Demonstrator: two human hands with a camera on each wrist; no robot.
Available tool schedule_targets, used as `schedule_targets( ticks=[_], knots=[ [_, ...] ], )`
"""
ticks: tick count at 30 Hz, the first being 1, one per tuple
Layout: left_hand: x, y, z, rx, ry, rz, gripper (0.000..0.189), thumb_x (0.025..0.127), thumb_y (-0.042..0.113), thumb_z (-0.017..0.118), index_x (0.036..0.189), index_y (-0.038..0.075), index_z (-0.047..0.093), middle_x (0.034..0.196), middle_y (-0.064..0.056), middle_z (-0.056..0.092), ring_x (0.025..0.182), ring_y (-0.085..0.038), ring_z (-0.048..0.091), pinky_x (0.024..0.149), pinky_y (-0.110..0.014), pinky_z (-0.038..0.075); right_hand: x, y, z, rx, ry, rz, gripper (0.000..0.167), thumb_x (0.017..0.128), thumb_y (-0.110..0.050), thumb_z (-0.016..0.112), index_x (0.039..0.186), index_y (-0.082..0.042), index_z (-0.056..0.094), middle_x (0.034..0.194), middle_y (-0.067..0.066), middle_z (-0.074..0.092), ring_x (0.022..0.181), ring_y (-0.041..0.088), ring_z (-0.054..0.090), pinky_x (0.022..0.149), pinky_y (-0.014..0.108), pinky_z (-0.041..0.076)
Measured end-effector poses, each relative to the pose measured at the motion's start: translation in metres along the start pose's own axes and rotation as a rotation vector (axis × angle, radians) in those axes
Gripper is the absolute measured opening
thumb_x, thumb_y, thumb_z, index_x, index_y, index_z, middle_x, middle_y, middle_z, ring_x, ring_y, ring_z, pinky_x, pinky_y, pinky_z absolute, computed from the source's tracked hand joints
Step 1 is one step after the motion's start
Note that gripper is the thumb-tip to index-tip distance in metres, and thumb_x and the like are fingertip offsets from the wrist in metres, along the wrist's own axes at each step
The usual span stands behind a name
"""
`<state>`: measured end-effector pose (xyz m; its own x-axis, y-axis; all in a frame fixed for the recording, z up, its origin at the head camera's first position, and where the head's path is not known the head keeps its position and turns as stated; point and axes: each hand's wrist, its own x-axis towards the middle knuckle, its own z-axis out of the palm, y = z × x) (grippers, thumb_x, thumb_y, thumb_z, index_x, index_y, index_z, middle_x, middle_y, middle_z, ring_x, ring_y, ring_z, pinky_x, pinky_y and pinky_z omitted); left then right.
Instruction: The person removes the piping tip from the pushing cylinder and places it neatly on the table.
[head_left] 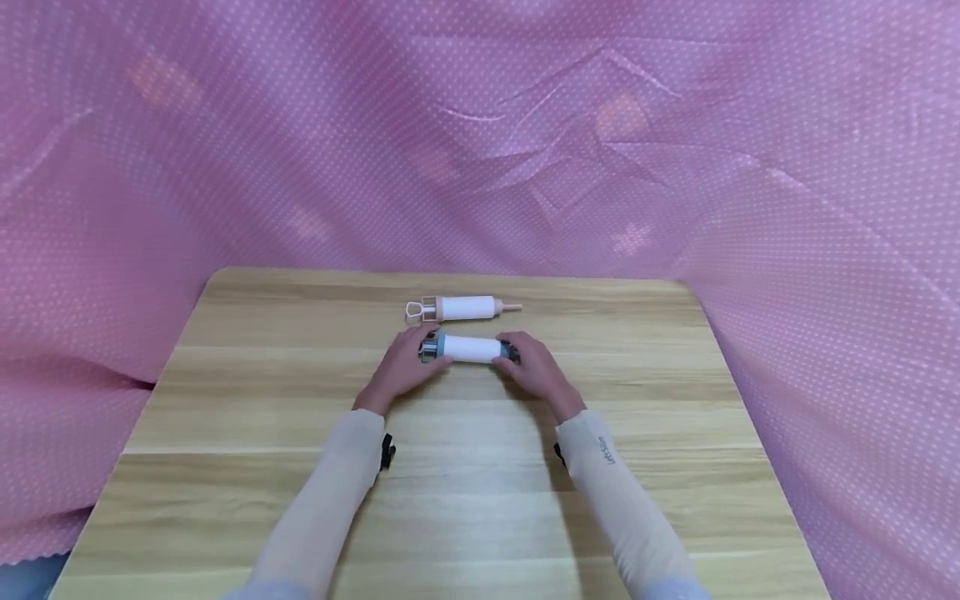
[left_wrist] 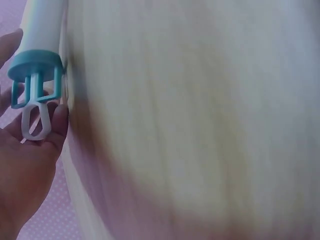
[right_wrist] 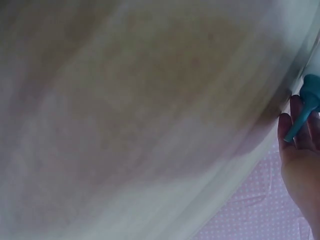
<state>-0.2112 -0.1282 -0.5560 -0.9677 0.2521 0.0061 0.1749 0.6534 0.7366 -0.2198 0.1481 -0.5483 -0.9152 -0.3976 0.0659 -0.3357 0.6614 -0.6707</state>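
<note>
A large syringe (head_left: 472, 349) with a white barrel and teal end parts lies crosswise between my two hands. The left hand (head_left: 406, 363) grips its handle end, thumb on the near side and fingers on the far side. In the left wrist view, fingers pass behind the teal frame (left_wrist: 35, 65) and the white pull loop (left_wrist: 36, 121). At the nozzle end, my right hand (head_left: 531, 364) holds the syringe between thumb and fingers. The right wrist view shows the teal nozzle (right_wrist: 300, 122) over the fingers. Whether the syringe touches the table cannot be made out.
Just beyond, a second syringe (head_left: 468, 307) with a white barrel and pinkish ends lies parallel on the wooden table (head_left: 465, 483). A pink dotted cloth (head_left: 480, 167) hangs behind the table and along both sides.
</note>
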Motion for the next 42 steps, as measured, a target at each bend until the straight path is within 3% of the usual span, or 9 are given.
schedule_targets(
  ticks=[7, 13, 20, 27, 30, 35, 42],
  knots=[
    [0.005, 0.003, 0.004, -0.063, 0.001, -0.015, 0.068, 0.090, 0.039, 0.077, 0.145, 0.009, 0.051, 0.140, -0.014, 0.055, 0.124, -0.034, 0.052, 0.108, -0.054, 0.041, 0.000, 0.003, -0.003, -0.002, -0.027, 0.019, 0.045, 0.095, -0.023, 0.075, 0.132, -0.002, 0.062, 0.127, 0.016, 0.065, 0.115, 0.031, 0.061, 0.101, 0.045, 0.050],
    [0.007, 0.003, 0.005, -0.091, 0.006, -0.026, 0.064, 0.090, 0.036, 0.077, 0.143, 0.011, 0.052, 0.141, -0.014, 0.054, 0.124, -0.033, 0.052, 0.108, -0.054, 0.041, 0.002, 0.004, -0.005, 0.002, -0.036, 0.038, 0.045, 0.094, -0.024, 0.075, 0.131, -0.001, 0.063, 0.127, 0.017, 0.065, 0.115, 0.031, 0.061, 0.102, 0.045, 0.049],
    [0.000, 0.002, -0.001, -0.124, -0.013, -0.006, 0.061, 0.087, 0.033, 0.082, 0.136, 0.008, 0.057, 0.126, -0.011, 0.061, 0.107, -0.029, 0.058, 0.095, -0.048, 0.050, -0.001, 0.005, -0.007, 0.040, -0.062, 0.061, 0.042, 0.091, -0.026, 0.078, 0.126, -0.005, 0.067, 0.123, 0.012, 0.068, 0.111, 0.026, 0.062, 0.099, 0.044, 0.051],
    [-0.013, 0.004, -0.010, -0.219, -0.028, -0.022, 0.055, 0.085, 0.038, 0.083, 0.128, 0.012, 0.059, 0.107, -0.008, 0.064, 0.093, -0.025, 0.059, 0.078, -0.039, 0.053, -0.008, 0.000, -0.014, 0.179, -0.063, 0.104, 0.041, 0.087, -0.033, 0.082, 0.119, -0.009, 0.072, 0.109, 0.005, 0.070, 0.095, 0.020, 0.063, 0.086, 0.038, 0.056],
    [-0.019, 0.007, -0.016, -0.256, -0.023, -0.038, 0.058, 0.084, 0.037, 0.084, 0.130, 0.011, 0.059, 0.106, -0.009, 0.064, 0.092, -0.026, 0.059, 0.075, -0.038, 0.054, -0.011, -0.005, -0.019, 0.242, -0.057, 0.099, 0.040, 0.087, -0.031, 0.082, 0.119, -0.008, 0.072, 0.109, 0.006, 0.071, 0.097, 0.021, 0.065, 0.087, 0.038, 0.056],
    [-0.028, 0.016, -0.027, -0.344, -0.001, -0.061, 0.057, 0.081, 0.039, 0.086, 0.128, 0.019, 0.061, 0.103, -0.011, 0.064, 0.087, -0.028, 0.061, 0.070, -0.042, 0.058, -0.014, -0.011, -0.029, 0.398, -0.064, 0.056, 0.032, 0.092, -0.017, 0.077, 0.119, -0.003, 0.070, 0.111, 0.012, 0.071, 0.098, 0.025, 0.068, 0.087, 0.037, 0.058],
    [-0.030, 0.036, -0.049, -0.363, 0.042, -0.012, 0.058, 0.081, 0.040, 0.086, 0.127, 0.016, 0.061, 0.106, -0.012, 0.063, 0.091, -0.030, 0.061, 0.072, -0.041, 0.058, -0.018, -0.029, -0.049, 0.602, -0.090, 0.055, 0.033, 0.096, -0.013, 0.071, 0.125, 0.003, 0.065, 0.109, 0.017, 0.072, 0.099, 0.030, 0.071, 0.090, 0.040, 0.058]
  ],
)
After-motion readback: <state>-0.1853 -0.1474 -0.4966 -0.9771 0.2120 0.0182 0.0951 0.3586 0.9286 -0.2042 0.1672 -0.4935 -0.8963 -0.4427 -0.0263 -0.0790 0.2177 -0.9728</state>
